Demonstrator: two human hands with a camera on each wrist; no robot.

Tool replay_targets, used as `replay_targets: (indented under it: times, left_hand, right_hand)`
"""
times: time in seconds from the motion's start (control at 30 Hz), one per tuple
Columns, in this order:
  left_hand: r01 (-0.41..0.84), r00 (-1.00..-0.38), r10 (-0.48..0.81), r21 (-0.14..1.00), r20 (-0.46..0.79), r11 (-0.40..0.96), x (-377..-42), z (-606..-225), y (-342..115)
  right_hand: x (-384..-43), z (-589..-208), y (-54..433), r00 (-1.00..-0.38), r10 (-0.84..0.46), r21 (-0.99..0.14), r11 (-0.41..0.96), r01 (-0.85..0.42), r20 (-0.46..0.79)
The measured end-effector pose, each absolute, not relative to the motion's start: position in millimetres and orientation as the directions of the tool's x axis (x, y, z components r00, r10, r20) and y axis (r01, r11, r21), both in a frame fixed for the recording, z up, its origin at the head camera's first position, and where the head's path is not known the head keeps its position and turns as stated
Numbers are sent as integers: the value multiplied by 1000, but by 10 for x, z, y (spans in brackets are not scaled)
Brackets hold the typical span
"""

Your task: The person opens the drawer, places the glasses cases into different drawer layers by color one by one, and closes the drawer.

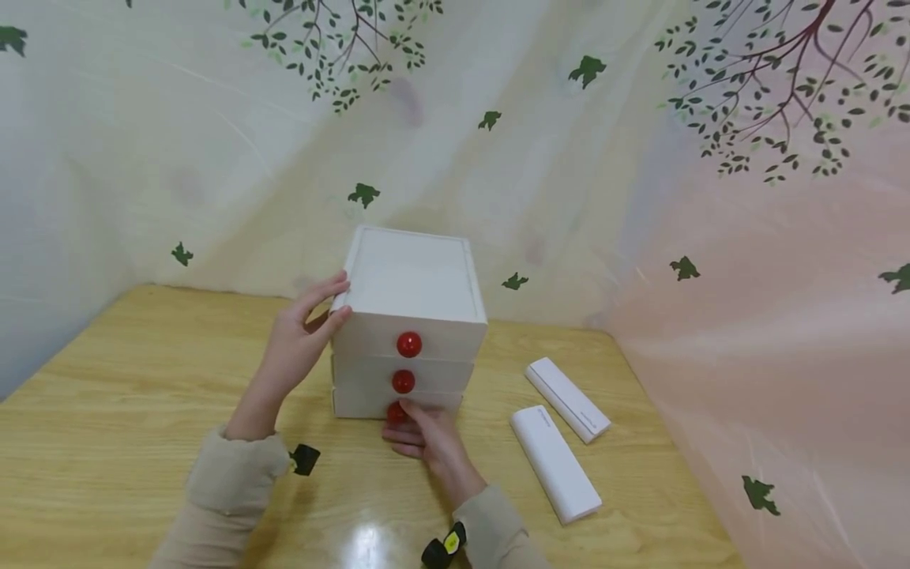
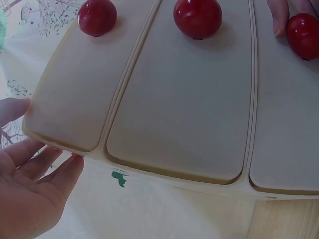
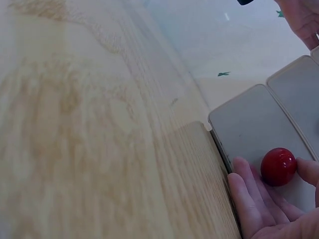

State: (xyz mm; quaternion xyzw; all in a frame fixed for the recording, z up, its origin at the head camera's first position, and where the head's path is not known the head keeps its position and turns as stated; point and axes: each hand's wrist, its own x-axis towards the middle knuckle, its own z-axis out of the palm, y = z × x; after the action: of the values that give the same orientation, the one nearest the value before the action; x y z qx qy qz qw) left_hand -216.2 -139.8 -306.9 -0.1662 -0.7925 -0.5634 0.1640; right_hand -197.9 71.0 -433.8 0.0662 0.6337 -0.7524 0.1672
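With the right hand (image 1: 434, 438) set at the lowest glossy red round knob (image 1: 396, 412) of a white plastic 3-drawer cabinet (image 1: 412, 273), a straight, level draw toward the near side would probably work best, since lifting could make the bottom drawer front (image 1: 359, 403) bind in its frame. The thumb lies on top of that knob and the fingers curve beneath it, so it is pinched between them; the fingers seem best kept low, well away from the middle red knob (image 1: 404, 381). The left hand (image 1: 302, 332) is spread fairly wide with gently bent fingers, its tips touching the cabinet's upper left edge near the front corner, gripping nothing fully. Steady pressure there would likely help stop the light-looking body sliding or tipping, though too firm a push might swing it to the right. The cabinet stands upright on the wood-grained table (image 1: 178, 379), with all 3 drawer fronts sitting close in their frames. It lies just right of the left hand and on the far side of the right hand, its lowest knob well below the left hand. To the right, well apart from it, lie 2 white, rounded bar-shaped objects (image 1: 556, 465).
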Motion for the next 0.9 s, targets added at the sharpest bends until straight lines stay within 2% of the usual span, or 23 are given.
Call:
replay_targets:
  times: [0.9]
  left_hand:
    - [461, -880, 50, 826, 472, 325, -2276, -3146, -1383]
  right_hand:
    - [-1960, -4353, 687, -942, -134, -934, -145, 326, -307]
